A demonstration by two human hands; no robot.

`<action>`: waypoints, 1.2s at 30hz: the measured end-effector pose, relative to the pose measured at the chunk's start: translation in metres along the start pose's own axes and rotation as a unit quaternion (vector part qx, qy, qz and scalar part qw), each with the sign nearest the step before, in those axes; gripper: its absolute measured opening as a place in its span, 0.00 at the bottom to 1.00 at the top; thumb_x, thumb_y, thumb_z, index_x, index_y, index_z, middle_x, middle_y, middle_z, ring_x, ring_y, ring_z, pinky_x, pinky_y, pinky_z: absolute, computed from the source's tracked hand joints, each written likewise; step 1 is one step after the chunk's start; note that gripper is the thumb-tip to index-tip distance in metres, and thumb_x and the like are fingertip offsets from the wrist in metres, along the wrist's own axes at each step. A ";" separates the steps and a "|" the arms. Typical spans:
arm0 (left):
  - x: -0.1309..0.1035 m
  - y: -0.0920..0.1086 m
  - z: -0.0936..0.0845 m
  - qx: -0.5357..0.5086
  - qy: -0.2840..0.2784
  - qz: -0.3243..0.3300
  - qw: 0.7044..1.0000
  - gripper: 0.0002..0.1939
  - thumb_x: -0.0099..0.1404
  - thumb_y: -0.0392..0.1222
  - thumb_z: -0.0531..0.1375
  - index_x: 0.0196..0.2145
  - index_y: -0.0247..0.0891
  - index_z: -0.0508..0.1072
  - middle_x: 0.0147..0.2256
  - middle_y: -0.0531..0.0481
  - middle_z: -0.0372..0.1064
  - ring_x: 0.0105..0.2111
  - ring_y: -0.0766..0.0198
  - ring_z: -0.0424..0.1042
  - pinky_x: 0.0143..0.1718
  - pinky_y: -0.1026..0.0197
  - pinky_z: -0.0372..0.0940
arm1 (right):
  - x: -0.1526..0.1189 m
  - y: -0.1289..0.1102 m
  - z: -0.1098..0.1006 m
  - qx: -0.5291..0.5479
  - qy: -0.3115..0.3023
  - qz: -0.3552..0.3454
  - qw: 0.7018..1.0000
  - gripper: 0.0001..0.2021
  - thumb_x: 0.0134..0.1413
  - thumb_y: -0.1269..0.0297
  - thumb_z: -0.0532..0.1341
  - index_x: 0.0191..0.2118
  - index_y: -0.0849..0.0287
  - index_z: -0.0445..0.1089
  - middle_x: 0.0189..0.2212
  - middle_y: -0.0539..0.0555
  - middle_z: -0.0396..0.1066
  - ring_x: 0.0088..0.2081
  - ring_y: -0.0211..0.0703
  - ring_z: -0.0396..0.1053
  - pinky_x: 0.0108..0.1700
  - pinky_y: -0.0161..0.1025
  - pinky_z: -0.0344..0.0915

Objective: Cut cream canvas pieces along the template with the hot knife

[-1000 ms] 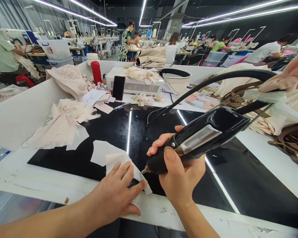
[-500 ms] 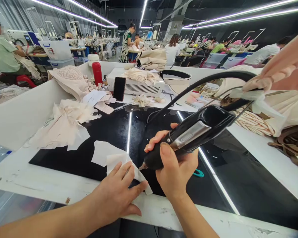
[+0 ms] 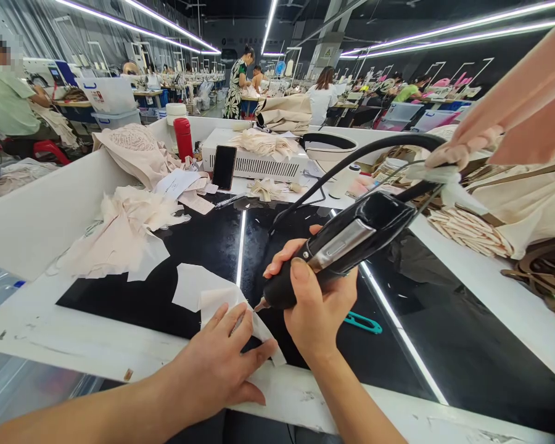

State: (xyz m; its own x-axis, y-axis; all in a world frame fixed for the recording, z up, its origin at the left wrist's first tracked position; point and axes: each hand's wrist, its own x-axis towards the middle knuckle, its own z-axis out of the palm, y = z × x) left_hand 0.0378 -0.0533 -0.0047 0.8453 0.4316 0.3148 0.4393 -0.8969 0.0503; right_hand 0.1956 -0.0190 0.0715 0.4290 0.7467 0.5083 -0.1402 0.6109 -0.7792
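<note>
My left hand [image 3: 226, 354] lies with fingers spread on a pale piece of fabric [image 3: 211, 300], near the front edge of the black work surface. Something greyish shows between two of its fingers, too small to make out. A white sheet [image 3: 187, 287] sticks out under the fabric on the left. Wrapped around a black corded handheld tool [image 3: 282, 285] with a silver lever, my right hand [image 3: 321, 308] is closed. The tool tilts down to the left, its thin metal tip at the fabric's right edge, close to my left fingers. Partly behind my right wrist lies a teal-handled item [image 3: 364, 323].
Fabric scraps [image 3: 120, 237] are heaped at left. A phone [image 3: 224, 167] leans on a white vented box [image 3: 254, 161], beside a red bottle [image 3: 182, 138]. The tool's black cable [image 3: 374, 148] loops up to hanging pink cloth [image 3: 513, 117]. Folded fabric [image 3: 472, 231] lies at right.
My right hand and the tool have shifted left, the tip moving slightly up along the fabric edge. More of the teal item shows. My left hand stays nearly still.
</note>
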 end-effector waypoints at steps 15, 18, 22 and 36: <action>0.003 0.000 0.000 -0.002 -0.029 -0.010 1.000 0.43 0.61 0.69 0.68 0.65 0.41 0.67 0.57 0.26 0.70 0.63 0.30 0.69 0.57 0.30 0.71 | 0.003 0.013 0.005 0.015 -0.007 -0.011 1.000 0.13 0.56 0.66 0.69 0.44 0.50 0.67 0.31 0.42 0.75 0.25 0.34 0.72 0.28 0.34 0.74; 0.003 0.002 -0.002 -0.003 -0.039 -0.013 0.999 0.44 0.62 0.69 0.68 0.65 0.40 0.67 0.58 0.24 0.69 0.63 0.29 0.68 0.57 0.28 0.70 | 0.004 0.013 0.005 0.014 -0.007 -0.010 1.000 0.11 0.57 0.66 0.68 0.43 0.50 0.67 0.31 0.42 0.75 0.25 0.34 0.72 0.28 0.34 0.74; 0.002 0.002 -0.018 -0.024 -0.032 -0.015 0.999 0.40 0.68 0.68 0.63 0.67 0.38 0.65 0.59 0.28 0.70 0.64 0.35 0.69 0.59 0.34 0.72 | 0.008 0.010 0.003 0.014 -0.008 -0.009 1.000 0.13 0.55 0.64 0.70 0.43 0.51 0.68 0.30 0.42 0.75 0.24 0.34 0.73 0.28 0.34 0.75; -0.004 -0.066 -0.050 0.050 -0.080 -0.078 0.992 0.24 0.68 0.19 0.49 0.54 0.37 0.71 0.50 0.45 0.75 0.45 0.58 0.76 0.43 0.59 0.74 | 0.013 -0.019 -0.028 -0.019 0.000 -0.011 1.000 0.17 0.53 0.59 0.74 0.45 0.51 0.71 0.29 0.45 0.75 0.24 0.38 0.72 0.27 0.38 0.73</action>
State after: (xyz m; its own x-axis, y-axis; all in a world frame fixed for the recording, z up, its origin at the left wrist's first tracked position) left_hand -0.0101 -0.0003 0.0384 0.7983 0.5819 0.1552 0.5902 -0.8072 -0.0096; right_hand 0.2287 -0.0278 0.0825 0.4325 0.7326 0.5257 -0.0968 0.6174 -0.7807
